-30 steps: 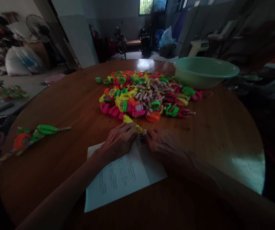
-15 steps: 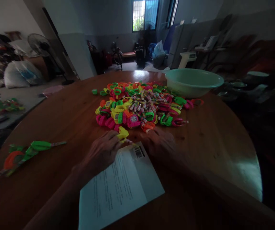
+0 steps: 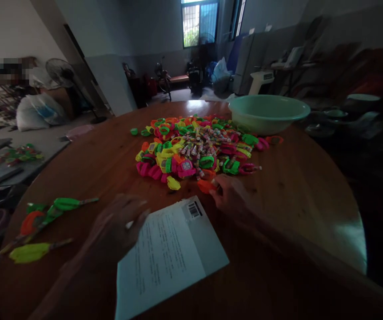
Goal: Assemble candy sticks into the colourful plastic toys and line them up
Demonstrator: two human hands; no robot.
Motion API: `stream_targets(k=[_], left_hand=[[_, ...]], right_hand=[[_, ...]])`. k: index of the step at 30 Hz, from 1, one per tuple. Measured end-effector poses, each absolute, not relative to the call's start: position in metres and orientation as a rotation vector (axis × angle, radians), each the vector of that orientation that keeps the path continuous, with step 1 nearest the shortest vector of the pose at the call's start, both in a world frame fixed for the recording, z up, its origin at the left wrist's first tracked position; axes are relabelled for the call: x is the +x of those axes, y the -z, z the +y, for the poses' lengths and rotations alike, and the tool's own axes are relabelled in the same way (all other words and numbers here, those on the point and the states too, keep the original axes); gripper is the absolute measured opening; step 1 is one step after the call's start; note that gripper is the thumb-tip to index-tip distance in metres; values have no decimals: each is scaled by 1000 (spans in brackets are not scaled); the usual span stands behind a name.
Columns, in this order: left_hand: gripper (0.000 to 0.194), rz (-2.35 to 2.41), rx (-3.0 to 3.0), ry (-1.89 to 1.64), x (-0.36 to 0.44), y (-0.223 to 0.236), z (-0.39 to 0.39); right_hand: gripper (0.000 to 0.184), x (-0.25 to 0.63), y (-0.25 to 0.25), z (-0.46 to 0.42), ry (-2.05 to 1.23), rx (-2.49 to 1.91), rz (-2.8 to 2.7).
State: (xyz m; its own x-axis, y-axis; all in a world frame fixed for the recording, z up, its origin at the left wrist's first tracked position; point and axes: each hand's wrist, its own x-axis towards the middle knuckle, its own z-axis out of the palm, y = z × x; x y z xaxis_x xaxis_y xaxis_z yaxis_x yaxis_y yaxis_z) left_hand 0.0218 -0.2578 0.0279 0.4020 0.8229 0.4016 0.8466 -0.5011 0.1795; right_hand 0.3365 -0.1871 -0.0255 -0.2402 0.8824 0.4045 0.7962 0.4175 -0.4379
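We see our right hand [image 3: 232,195] at the near edge of the pile of plastic toys [image 3: 198,146], its fingertips pinched on an orange piece [image 3: 206,185] that lies on the wooden table [image 3: 298,186] just in front of the heap. Our left hand [image 3: 114,229] is blurred over the table, at the left edge of the printed sheet [image 3: 169,255] — the fingers look curled, but we cannot tell whether they grip anything; a small pale glint shows near the thumb, too smeared to name.

A loose yellow piece [image 3: 173,183] sits on the wood between the pile and the top edge of the sheet, apart from both hands. The sheet lies flat before us, tilted, with a barcode at its far right corner.

To the left, well apart from the pile, lie finished-looking items: a green one with a thin stick [image 3: 66,203], an orange one [image 3: 29,222] beside it, and a yellow one [image 3: 31,252] nearer to us. A pale green basin [image 3: 268,113] stands at the far right of the table, touching or just beside the heap — we cannot tell which. Beyond the table we see a standing fan [image 3: 60,73] and a bright window [image 3: 200,22].
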Motion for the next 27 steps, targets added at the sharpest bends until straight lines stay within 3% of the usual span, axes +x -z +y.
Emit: stream_targets(k=[9, 19, 22, 27], left_hand=[[52, -1540, -2922, 846, 92, -15, -220], [19, -1514, -3079, 872, 79, -12, -216], [24, -1634, -2978, 806, 68, -14, -219], [16, -1786, -2988, 775, 57, -7, -225]], right_hand=[[9, 315, 16, -224, -222, -1011, -2025], [16, 306, 22, -214, -293, -873, -2234], [20, 314, 18, -192, -140, -1141, -2133], [23, 311, 20, -155, 154, -1600, -2293]])
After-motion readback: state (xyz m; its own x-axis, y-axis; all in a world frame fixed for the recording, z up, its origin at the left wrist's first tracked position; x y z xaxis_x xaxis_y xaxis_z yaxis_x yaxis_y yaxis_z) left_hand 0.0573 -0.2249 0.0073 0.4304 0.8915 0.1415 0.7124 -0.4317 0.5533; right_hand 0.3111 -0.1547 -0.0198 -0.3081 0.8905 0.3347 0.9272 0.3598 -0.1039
